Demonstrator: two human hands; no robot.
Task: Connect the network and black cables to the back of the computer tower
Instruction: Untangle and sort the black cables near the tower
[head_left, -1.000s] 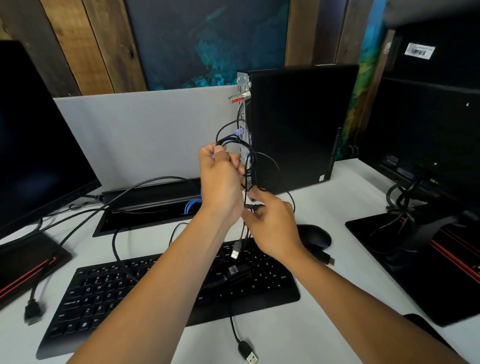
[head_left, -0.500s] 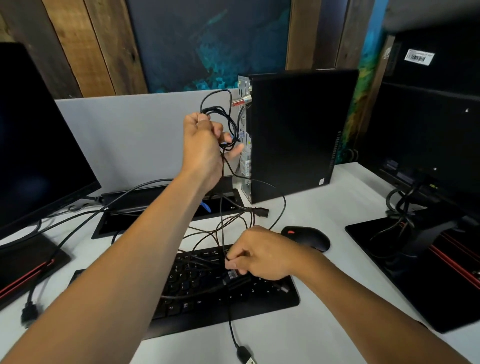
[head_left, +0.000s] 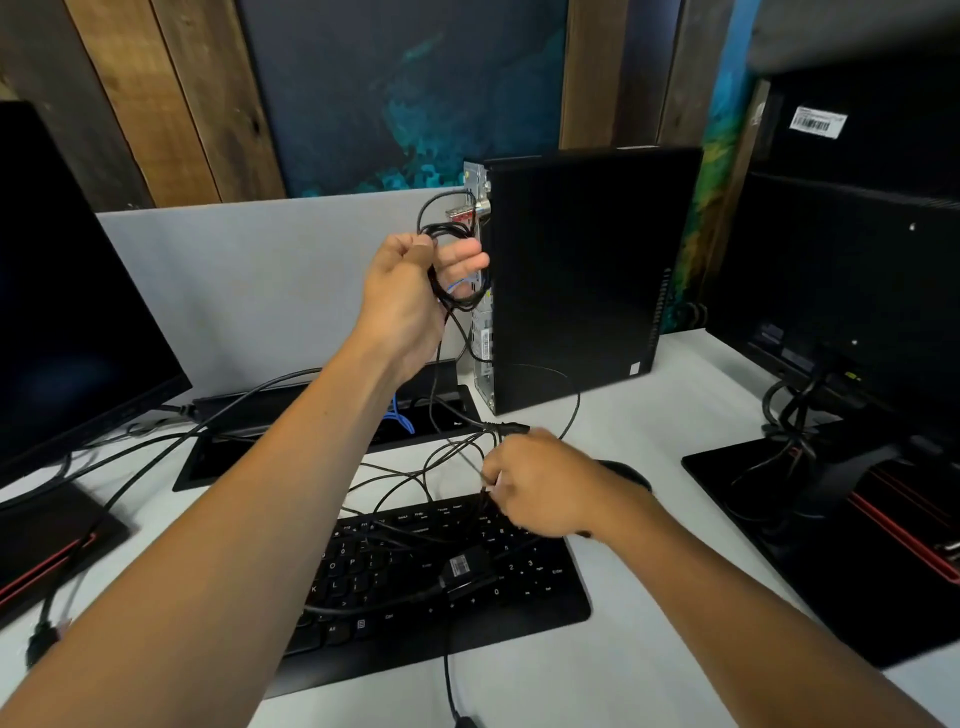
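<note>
The black computer tower stands upright at the back of the white desk, its metal rear panel facing left. My left hand is raised beside that panel, shut on a coiled bundle of black cables. A blue network cable shows between the fingers; more of it lies in the desk's cable tray. My right hand is low over the keyboard, pinching thin black cables that trail across the desk. A black plug lies just behind it.
A black keyboard with a labelled adapter lying on it sits in front. A mouse is partly hidden by my right hand. Monitors stand at left and right. A grey divider runs behind the open cable tray.
My left hand has lifted the cable bundle from in front of the tower to high beside its rear panel. My right hand dropped to the keyboard, then shifted slightly up and right.
</note>
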